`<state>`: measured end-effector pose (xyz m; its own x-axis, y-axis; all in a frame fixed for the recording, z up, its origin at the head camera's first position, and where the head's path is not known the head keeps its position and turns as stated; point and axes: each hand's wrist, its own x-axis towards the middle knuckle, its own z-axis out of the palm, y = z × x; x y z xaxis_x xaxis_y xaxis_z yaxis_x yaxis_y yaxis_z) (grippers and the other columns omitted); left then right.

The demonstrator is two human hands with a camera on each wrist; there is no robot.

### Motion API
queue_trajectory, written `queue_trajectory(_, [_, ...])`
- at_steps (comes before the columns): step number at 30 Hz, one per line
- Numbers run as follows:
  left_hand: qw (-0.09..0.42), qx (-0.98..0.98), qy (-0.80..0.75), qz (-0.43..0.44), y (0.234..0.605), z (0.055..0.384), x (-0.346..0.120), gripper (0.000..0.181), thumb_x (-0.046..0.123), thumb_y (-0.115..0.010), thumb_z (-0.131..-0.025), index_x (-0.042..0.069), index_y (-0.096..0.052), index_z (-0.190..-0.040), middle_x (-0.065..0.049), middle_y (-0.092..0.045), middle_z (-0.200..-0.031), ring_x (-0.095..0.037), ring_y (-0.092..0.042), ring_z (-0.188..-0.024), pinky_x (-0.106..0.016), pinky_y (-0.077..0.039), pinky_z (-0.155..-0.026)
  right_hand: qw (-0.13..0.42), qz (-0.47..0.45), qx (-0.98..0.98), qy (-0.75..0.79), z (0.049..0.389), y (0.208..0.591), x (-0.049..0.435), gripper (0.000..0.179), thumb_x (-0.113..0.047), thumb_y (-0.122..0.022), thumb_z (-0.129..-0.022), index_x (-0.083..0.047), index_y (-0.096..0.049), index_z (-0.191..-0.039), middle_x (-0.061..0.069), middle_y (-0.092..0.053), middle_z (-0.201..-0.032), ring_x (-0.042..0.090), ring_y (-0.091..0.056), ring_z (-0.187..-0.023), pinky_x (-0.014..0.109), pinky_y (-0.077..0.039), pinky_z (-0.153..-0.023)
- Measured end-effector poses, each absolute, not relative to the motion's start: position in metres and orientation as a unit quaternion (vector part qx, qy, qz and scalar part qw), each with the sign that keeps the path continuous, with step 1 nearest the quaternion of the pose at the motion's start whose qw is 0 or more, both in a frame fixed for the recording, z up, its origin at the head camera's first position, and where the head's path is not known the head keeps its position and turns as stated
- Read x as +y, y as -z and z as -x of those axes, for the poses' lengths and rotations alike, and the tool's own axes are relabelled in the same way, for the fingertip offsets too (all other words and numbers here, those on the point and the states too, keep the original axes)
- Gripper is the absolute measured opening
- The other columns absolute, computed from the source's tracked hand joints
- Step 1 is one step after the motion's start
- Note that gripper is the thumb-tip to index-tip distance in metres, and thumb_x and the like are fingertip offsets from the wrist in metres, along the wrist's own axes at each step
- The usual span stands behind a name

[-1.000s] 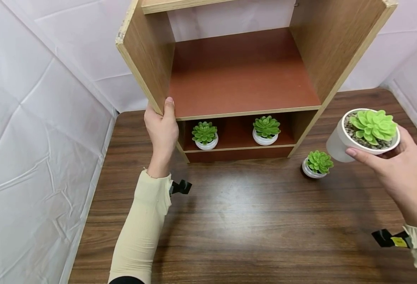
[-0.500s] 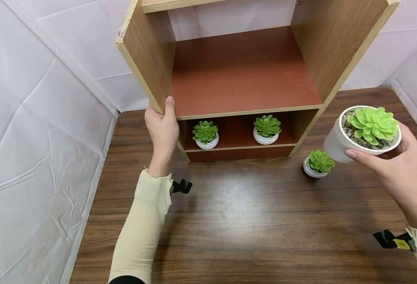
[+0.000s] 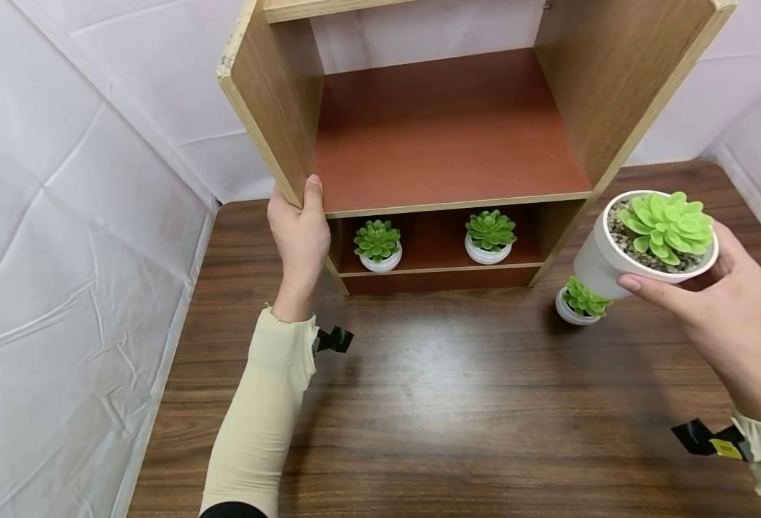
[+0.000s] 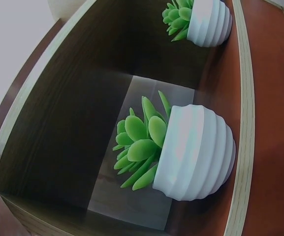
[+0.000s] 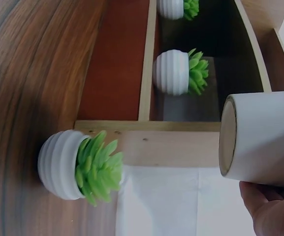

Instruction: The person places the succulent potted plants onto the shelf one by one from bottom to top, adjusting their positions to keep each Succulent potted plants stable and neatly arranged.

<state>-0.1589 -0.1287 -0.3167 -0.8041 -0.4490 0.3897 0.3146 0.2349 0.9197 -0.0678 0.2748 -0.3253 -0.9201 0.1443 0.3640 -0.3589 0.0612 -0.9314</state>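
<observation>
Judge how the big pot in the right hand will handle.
The big pot is probably stiff: no dent shows under the right hand. Its smooth side may slip. Gravel near the rim might, if loose, spill when tipped.

Brown wood-grain table [image 3: 432, 403] carries wooden shelf unit [image 3: 445, 144] and, just right, small potted succulent [image 3: 578, 308]. Unit's lower shelf [image 3: 429, 252]: two white-potted succulents [image 3: 378, 246], apart.

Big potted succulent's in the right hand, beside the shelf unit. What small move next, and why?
I'd probably ease the large pot, in the right hand, up and leftward toward the wide red shelf: it is held aloft outside the right wooden panel, while the left hand grips the left panel.
</observation>
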Motion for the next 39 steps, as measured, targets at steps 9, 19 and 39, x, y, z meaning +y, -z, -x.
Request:
queue_trajectory(9, [0.302,-0.723,0.62,-0.049,0.317,0.159,-0.128,0.02,0.014,-0.058,-0.098,-0.004,-0.061,-0.107,-0.008,-0.056,-0.081,-0.019,-0.051,-0.076,-0.031,-0.041,-0.073,0.174,-0.112,-0.681,-0.703,0.065,0.32,0.267,0.083,0.036,-0.069,-0.058,0.006,-0.054,-0.134,0.014,-0.06,-0.127,0.018,-0.057,-0.109,0.016,-0.045,-0.082])
queue_trajectory(19, [0.322,-0.72,0.614,-0.033,0.317,0.159,-0.126,0.018,0.01,-0.058,-0.097,-0.006,-0.061,-0.103,-0.003,-0.052,-0.075,-0.015,-0.047,-0.07,-0.03,-0.039,-0.069,0.17,-0.115,-0.674,-0.71,0.064,0.317,0.258,0.084,0.037,-0.069,-0.056,0.006,-0.055,-0.133,0.014,-0.06,-0.126,0.019,-0.056,-0.109,0.017,-0.044,-0.085])
queue_trajectory(39, [0.315,-0.72,0.617,-0.036,0.318,0.16,-0.129,0.019,0.011,-0.058,-0.098,-0.006,-0.062,-0.105,-0.008,-0.057,-0.081,-0.017,-0.051,-0.075,-0.031,-0.042,-0.073,0.141,-0.129,-0.656,-0.73,0.059,0.312,0.237,0.085,0.037,-0.068,-0.057,0.006,-0.055,-0.134,0.014,-0.06,-0.126,0.019,-0.057,-0.108,0.018,-0.044,-0.086])
